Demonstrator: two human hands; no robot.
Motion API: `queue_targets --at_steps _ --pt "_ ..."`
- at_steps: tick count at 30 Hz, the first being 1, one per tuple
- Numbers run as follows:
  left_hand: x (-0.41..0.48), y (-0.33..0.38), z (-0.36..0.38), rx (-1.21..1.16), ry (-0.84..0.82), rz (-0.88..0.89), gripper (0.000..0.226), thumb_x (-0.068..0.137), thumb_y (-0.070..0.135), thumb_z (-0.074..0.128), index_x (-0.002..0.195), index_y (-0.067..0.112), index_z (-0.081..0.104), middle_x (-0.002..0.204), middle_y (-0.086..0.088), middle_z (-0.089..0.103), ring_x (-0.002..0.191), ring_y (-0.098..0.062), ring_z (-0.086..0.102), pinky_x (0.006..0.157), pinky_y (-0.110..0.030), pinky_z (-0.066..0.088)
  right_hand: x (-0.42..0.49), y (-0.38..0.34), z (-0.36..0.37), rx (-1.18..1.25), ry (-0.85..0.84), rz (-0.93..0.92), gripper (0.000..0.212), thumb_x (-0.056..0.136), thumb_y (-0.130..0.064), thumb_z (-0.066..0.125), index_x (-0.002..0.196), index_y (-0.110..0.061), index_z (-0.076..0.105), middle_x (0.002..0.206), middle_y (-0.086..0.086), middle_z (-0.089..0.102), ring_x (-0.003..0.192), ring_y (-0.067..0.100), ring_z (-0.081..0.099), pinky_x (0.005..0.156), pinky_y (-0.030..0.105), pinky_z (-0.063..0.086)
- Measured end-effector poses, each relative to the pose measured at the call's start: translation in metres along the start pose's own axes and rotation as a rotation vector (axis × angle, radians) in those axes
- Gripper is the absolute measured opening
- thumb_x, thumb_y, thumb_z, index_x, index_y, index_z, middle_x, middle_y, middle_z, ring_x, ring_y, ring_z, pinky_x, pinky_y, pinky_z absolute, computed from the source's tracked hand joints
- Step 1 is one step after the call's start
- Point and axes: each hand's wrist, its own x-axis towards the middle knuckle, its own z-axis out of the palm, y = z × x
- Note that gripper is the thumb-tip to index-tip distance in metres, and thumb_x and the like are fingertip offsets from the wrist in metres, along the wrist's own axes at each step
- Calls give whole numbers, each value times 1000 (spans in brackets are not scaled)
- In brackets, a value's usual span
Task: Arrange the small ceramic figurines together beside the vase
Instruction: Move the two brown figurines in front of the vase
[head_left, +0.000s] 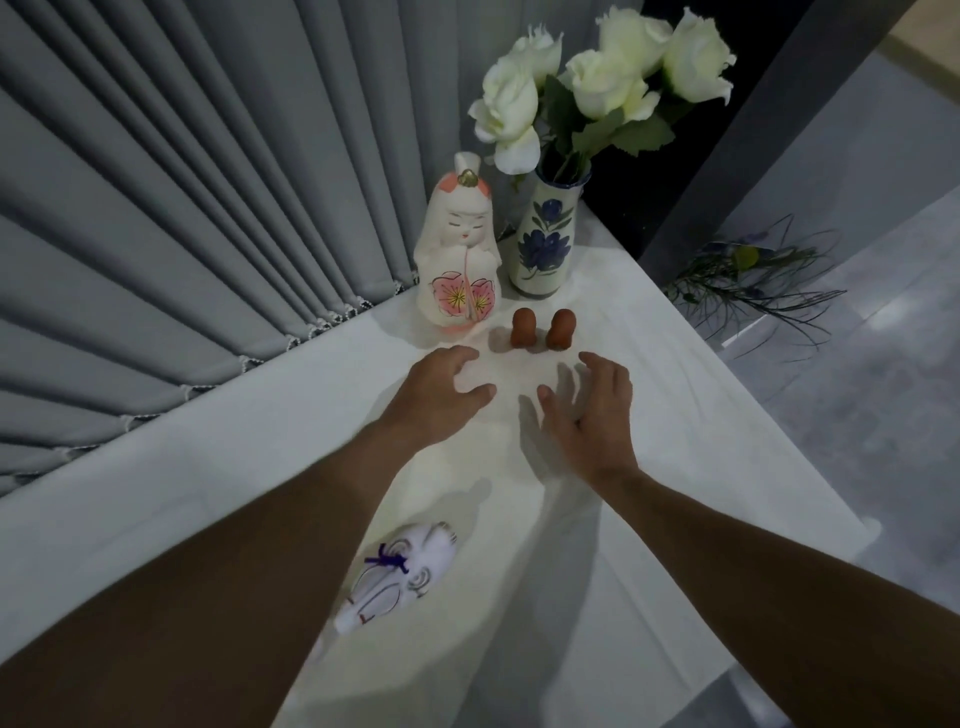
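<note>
Two brown figurines (540, 327) stand near the vase (543, 244); hands empty.

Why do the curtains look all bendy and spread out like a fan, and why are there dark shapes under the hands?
In the head view, the wide-angle lens bends the grey curtain folds outward toward the edges; the dim light from above casts soft shadows on the white table beneath the left hand and right hand; the near forearms look huge and slightly blurry because they are close to the camera.
</note>
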Motion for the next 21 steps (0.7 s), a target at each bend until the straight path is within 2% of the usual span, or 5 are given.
queue_targets --at_steps 5,10,15,18,21 --pt "-55 -22 -22 56 -37 -21 47 87 49 70 126 23 63 129 3 63 111 -11 58 92 -27 46 -50 -9 3 -101 -84 -128 72 90 -62 53 141 -12 51 146 8 53 134 28 47 114 48 42" --pt "-111 -46 -27 184 -143 -48 55 78 66 66 116 26 66 121 7 64 103 -11 61 89 -30 48 -100 1 18 -266 -171 -272 54 99 -47 55 142 -14 50 147 5 55 138 28 49 112 47 40" --pt "-153 -58 -18 336 -255 -46 70 64 83 60 105 26 67 98 13 68 95 -15 67 74 -30 48 -149 15 36 -393 -176 -363 64 101 -53 41 152 -14 47 160 8 48 151 30 40 121 48 31" --pt "-163 -60 -6 476 -285 -62 90 63 74 73 134 24 51 129 1 59 117 -26 60 88 -36 49 -169 25 46 -473 -174 -387 68 104 -55 31 158 -14 40 168 10 34 158 32 27 128 49 18" --pt "-168 -66 7 608 -205 -58 79 71 53 80 133 21 44 127 -7 57 117 -34 59 89 -38 49 -176 31 52 -553 -174 -388 69 106 -56 21 164 -18 26 174 7 18 162 28 13 131 44 2"
